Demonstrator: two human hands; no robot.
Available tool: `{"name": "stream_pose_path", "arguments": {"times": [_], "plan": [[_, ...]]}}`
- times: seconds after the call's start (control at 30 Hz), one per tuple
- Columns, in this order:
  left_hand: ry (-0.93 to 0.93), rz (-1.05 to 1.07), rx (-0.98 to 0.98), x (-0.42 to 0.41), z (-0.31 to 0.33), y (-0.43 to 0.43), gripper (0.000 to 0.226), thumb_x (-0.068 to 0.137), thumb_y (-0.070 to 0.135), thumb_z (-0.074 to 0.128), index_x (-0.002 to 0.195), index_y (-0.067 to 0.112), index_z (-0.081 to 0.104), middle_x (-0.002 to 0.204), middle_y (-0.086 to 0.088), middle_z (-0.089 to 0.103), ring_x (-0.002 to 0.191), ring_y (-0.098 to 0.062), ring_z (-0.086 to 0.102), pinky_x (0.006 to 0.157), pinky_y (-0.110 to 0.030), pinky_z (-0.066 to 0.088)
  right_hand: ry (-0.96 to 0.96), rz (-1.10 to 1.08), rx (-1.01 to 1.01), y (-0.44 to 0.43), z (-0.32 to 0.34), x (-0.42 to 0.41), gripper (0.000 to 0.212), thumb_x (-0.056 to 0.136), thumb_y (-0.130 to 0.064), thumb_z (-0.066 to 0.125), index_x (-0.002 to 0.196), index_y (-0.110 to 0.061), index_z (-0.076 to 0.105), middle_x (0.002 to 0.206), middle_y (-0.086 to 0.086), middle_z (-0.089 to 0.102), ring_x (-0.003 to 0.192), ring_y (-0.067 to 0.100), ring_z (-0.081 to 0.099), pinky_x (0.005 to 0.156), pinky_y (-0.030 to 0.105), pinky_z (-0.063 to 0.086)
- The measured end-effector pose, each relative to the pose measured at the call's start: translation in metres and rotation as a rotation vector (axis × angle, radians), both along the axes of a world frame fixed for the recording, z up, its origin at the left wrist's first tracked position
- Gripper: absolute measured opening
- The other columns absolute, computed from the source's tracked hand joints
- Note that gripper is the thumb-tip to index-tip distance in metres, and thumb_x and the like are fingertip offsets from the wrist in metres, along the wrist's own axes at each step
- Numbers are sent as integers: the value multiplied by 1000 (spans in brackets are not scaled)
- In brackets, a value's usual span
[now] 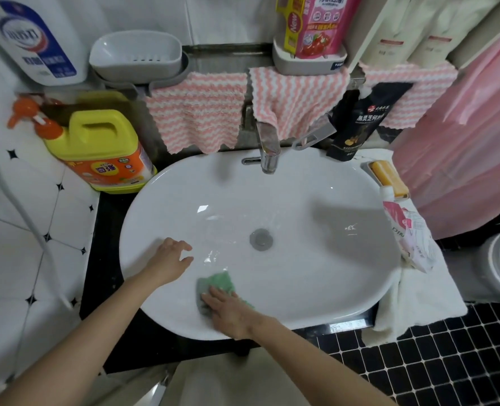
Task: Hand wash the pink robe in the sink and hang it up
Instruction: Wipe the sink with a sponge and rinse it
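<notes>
A yellow jug (96,148) stands on the bench, left of the white sink (316,186). The left hand (171,260) is over the sink's left side, its grip wide and holding nothing. The right hand (228,310) presses flat on a green cloth (216,284) inside the sink. Far right hangs a big pink cloth (462,136); I cannot tell if it is the robe.

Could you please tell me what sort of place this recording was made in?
Most likely a small home bathroom: a white oval washbasin with a chrome tap sits on a dark counter, a yellow bar of soap lies beside it, and the wall at the left is tiled white.
</notes>
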State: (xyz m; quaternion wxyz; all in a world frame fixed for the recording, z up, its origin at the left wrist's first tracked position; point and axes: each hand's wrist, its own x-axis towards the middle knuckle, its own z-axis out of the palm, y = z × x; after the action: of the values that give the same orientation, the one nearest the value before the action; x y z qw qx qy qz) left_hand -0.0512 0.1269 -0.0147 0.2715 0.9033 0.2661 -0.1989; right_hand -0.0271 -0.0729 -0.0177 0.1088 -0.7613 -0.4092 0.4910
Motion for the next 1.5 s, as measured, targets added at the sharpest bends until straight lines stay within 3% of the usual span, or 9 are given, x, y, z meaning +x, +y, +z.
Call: {"name": "stream_pose_path", "arguments": {"times": [0.23, 0.5, 0.83, 1.0, 1.1, 1.17, 1.23, 1.3, 1.5], "plan": [[142, -209, 5, 37, -2, -36, 45, 96, 14, 40, 139, 28, 36, 127, -13, 36, 121, -27, 38, 104, -34, 36, -75, -80, 137, 6, 1, 16, 47, 96, -10, 42, 142, -20, 44, 151, 5, 36, 132, 31, 35, 112, 32, 23], [341, -446, 105, 120, -20, -93, 70, 92, 4, 33, 150, 34, 9, 143, -15, 33, 129, -31, 38, 102, -38, 35, -277, -203, -132, -56, -8, 55, 57, 90, -27, 49, 145, -28, 33, 139, 4, 39, 127, 29, 38, 106, 39, 34], [432, -519, 138, 152, -26, -108, 58, 97, 17, 40, 149, 28, 16, 135, -10, 48, 120, -28, 51, 92, -32, 42, -677, -430, -336, -139, -8, 94, 51, 93, -37, 43, 141, -22, 37, 136, 3, 40, 126, 24, 37, 104, 36, 31], [396, -493, 110, 146, -29, -103, 57, 97, 22, 40, 149, 27, 19, 138, -11, 46, 121, -28, 50, 93, -31, 41, -772, -421, -196, -158, -25, 104, 48, 40, -35, 90, 79, -15, 73, 108, 10, 70, 89, 25, 71, 71, 46, 56], [327, -455, 73, 142, -27, -99, 51, 95, 21, 38, 145, 27, 26, 133, -10, 49, 117, -30, 52, 89, -31, 41, -709, -402, -225, -151, -29, 116, 47, 88, -26, 57, 131, -7, 52, 152, 5, 31, 138, 24, 37, 109, 49, 30], [294, -433, 69, 136, -24, -94, 48, 96, 22, 38, 142, 26, 28, 130, -10, 51, 116, -30, 52, 87, -32, 41, -725, -397, -224, -154, -39, 126, 59, 90, -25, 58, 144, -11, 39, 154, 8, 30, 143, 26, 26, 114, 49, 21], [267, -397, 72, 127, -20, -88, 46, 96, 23, 38, 142, 26, 28, 128, -9, 52, 116, -29, 52, 86, -32, 41, -659, -365, -238, -157, -43, 138, 81, 46, -25, 92, 121, -12, 65, 123, 12, 64, 117, 29, 60, 91, 54, 48], [234, -344, 75, 114, -18, -81, 47, 97, 26, 40, 142, 25, 27, 126, -9, 55, 113, -28, 54, 85, -31, 42, -678, -402, -210, -160, -58, 149, 96, 12, -22, 94, 106, -16, 72, 103, 7, 72, 95, 27, 70, 74, 48, 55], [187, -184, 109, 63, -11, -64, 45, 99, 34, 38, 139, 19, 27, 111, -9, 61, 108, -26, 58, 81, -30, 44, -767, -403, -189, -144, -32, 168, 60, 44, -17, 88, 102, -20, 73, 110, 12, 61, 89, 32, 51, 68, 40, 52]]}}
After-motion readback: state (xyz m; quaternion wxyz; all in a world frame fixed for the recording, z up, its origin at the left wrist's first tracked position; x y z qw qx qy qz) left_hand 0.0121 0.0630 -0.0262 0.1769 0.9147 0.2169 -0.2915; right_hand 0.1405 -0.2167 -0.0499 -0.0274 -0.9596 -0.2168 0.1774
